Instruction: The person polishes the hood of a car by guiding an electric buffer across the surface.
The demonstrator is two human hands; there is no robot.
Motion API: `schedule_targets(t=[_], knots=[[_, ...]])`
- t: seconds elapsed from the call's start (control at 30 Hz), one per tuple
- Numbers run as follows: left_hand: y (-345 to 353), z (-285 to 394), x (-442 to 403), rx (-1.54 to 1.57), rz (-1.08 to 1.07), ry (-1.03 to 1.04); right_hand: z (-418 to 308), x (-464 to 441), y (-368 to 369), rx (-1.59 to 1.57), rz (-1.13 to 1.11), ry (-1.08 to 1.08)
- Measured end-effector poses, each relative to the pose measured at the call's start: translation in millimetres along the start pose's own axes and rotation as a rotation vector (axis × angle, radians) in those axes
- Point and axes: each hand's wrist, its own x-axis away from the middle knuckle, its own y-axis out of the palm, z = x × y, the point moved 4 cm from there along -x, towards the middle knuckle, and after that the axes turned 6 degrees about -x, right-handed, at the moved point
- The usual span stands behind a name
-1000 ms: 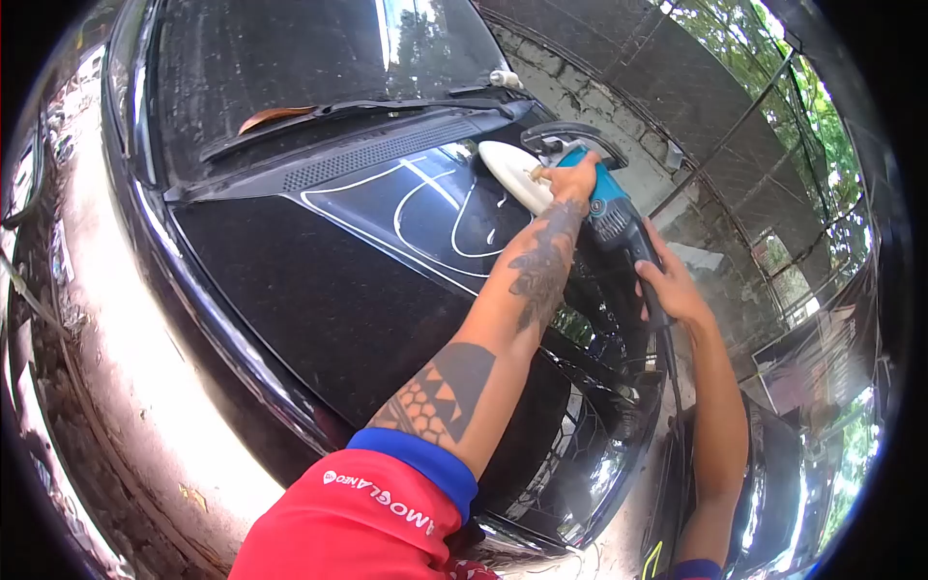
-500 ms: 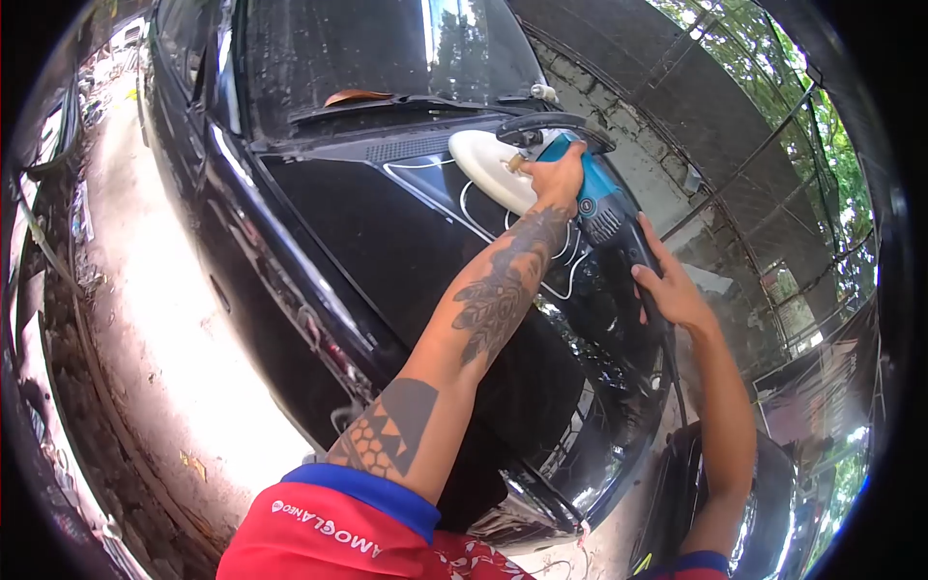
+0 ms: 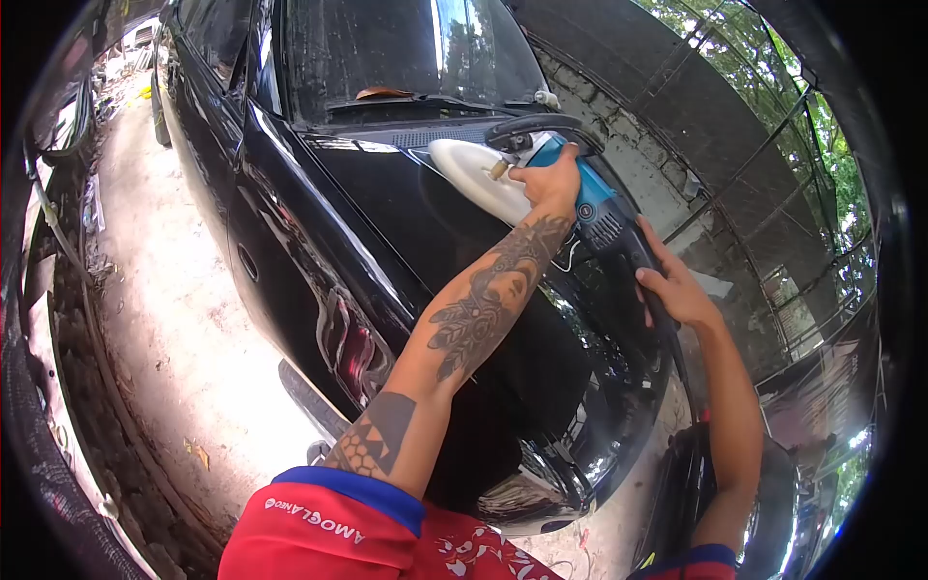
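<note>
Work the polisher [image 3: 601, 205] with both hands: the left grip [image 3: 549, 184] is closed over its blue head and best presses lightly and evenly there, while the right grip [image 3: 680, 288], wrapped round the dark rear handle, should steer and check any twist. The polisher sits over the hood [image 3: 362, 198], its pad [image 3: 474, 179] near the windshield [image 3: 406, 48]; how flat the pad lies is hard to tell. Flat contact, in slow overlapping passes, would serve best, easing off near the hood's edge and well short of the wiper [image 3: 425, 102]. The cord [image 3: 684, 372] ought to hang clear of the paint. Counted: two hands, one polisher, one pad, one cord, one hood, one brown leaf [image 3: 377, 94] by the wiper, and one white streak [image 3: 572, 253] partly hidden behind the left forearm.
</note>
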Motion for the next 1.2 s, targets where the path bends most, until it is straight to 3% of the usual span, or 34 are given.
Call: schedule_targets(t=[0.37,0.6,0.83,1.03,1.1,1.2], knots=[[-33.3,34.3,1.3,0.092,0.189,-0.005,-41.9,-14.8,-3.6,0.086,-0.109,-0.023],[-36.2,46.2,20.7,0.369,0.002,-0.033,-50.9,-19.9,-22.8,0.046,-0.214,-0.040],[8.6,-3.4,24.0,0.226,0.087,-0.039,-29.7,21.1,-47.3,0.090,-0.159,0.033],[42.4,-49.9,71.4,0.164,0.029,-0.083,1.6,76.2,-72.1,0.132,-0.048,0.138],[54.1,-66.1,86.9,0.134,-0.126,-0.141,20.7,92.1,-85.0,0.191,-0.011,0.114],[71.7,-98.7,100.4,0.074,-0.114,-0.149,43.8,119.9,-90.4,0.281,0.054,0.048]])
